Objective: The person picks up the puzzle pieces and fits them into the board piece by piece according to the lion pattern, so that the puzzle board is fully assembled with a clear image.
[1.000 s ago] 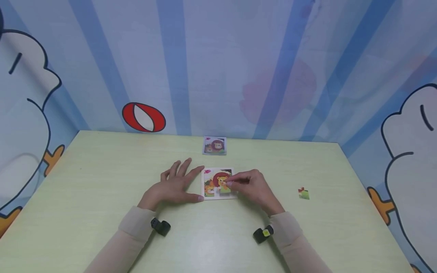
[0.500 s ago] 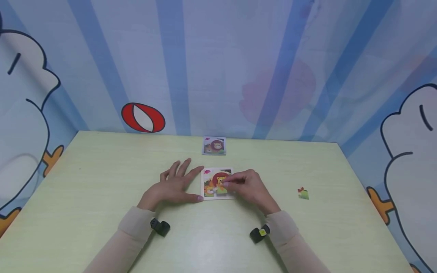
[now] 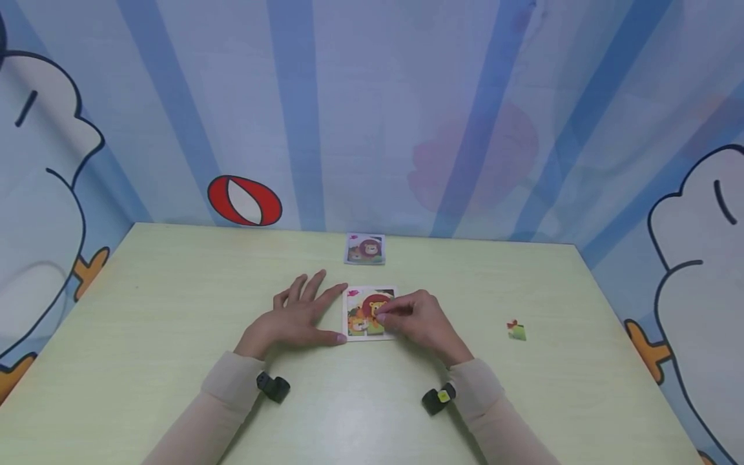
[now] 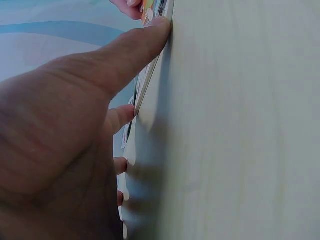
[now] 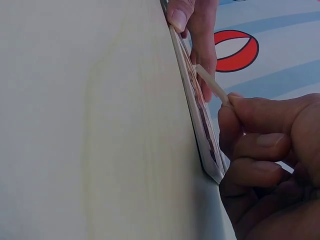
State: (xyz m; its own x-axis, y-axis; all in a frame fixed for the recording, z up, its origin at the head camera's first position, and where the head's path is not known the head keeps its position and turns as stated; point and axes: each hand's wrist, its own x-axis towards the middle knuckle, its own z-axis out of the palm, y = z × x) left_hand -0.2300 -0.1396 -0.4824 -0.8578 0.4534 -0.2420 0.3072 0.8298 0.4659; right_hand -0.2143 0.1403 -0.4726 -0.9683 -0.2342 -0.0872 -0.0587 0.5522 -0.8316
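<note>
A small framed jigsaw puzzle point(image 3: 355, 296) with a lion picture lies flat in the middle of the table. My left hand point(image 3: 292, 323) is spread at its left side, thumb and index fingertips touching the frame's edge. Between the thumb and index finger of my right hand point(image 3: 425, 325) is a puzzle piece point(image 5: 212, 86), pinched and held tilted, its far edge down at the puzzle's surface. In the right wrist view, the other right fingers are curled under. My right fingers hide the puzzle's right part in the head view.
A loose puzzle piece point(image 3: 516, 330), green and red, lies on the table to the right of my right hand. Behind the puzzle, near the table's back edge, lies a card point(image 3: 365, 249) with a similar lion picture. A printed blue cloth point(image 3: 372, 116) rises behind the table.
My right hand has shifted slightly left over the puzzle with the pinched piece, which sits further left and lower on the picture. My left hand has stayed in place.
</note>
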